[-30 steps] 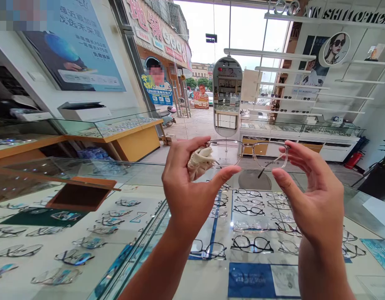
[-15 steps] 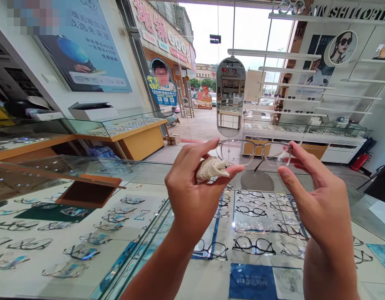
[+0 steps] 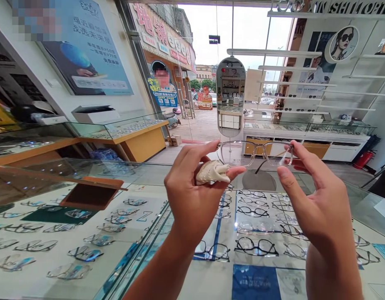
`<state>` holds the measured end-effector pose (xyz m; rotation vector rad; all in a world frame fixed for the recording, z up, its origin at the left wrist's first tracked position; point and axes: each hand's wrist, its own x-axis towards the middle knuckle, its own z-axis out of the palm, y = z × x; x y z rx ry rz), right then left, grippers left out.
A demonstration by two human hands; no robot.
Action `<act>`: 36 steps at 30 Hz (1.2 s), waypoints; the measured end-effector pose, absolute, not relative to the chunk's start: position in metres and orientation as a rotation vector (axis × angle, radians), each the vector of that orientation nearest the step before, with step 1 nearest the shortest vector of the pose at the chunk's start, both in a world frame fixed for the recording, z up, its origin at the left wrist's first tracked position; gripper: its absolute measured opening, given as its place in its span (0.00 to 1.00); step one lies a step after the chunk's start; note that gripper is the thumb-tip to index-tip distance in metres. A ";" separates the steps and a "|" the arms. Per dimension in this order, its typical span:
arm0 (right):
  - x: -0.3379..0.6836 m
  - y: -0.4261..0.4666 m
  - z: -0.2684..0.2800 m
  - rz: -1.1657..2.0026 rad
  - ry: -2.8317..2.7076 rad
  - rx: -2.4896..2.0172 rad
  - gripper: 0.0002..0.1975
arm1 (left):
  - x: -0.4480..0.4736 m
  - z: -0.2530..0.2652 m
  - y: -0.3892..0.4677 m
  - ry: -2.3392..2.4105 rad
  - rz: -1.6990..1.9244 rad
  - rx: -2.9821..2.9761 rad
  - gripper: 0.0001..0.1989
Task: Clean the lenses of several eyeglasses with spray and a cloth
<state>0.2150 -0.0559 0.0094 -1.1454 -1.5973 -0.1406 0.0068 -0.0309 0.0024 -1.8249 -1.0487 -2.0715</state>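
A pair of clear-framed eyeglasses is held up in front of me, above the glass counter. My left hand grips its left end between fingertips, and a crumpled off-white cloth is tucked in the same palm. At the other end, my right hand pinches the frame's right edge with thumb and fingers. One thin dark temple arm hangs below the bridge. Beneath the hands, rows of glasses, among them a black round pair, lie inside the display case.
A glass display counter spans the foreground, with a brown tray at left. Beyond stand an oval mirror, a wooden-sided showcase and white cabinets. A red fire extinguisher is at far right.
The view has shifted slightly, so the counter's contents appear a little to the right. Both hands keep their hold on the eyeglasses, which have barely moved.
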 end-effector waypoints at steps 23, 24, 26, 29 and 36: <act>0.211 -0.054 0.009 -0.069 -1.560 -1.205 0.29 | 0.008 0.005 -0.033 -1.004 -2.057 -1.845 0.21; 0.211 -0.054 0.009 -0.068 -1.558 -1.207 0.29 | 0.008 0.005 -0.033 -0.995 -2.055 -1.850 0.21; 0.211 -0.054 0.010 -0.070 -1.553 -1.208 0.29 | 0.008 0.005 -0.032 -0.975 -2.051 -1.856 0.21; 0.210 -0.054 0.011 -0.068 -1.552 -1.208 0.28 | 0.008 0.005 -0.032 -0.955 -2.048 -1.847 0.20; 0.210 -0.053 0.010 -0.062 -1.568 -1.217 0.28 | 0.007 0.004 -0.031 -0.957 -2.020 -1.825 0.20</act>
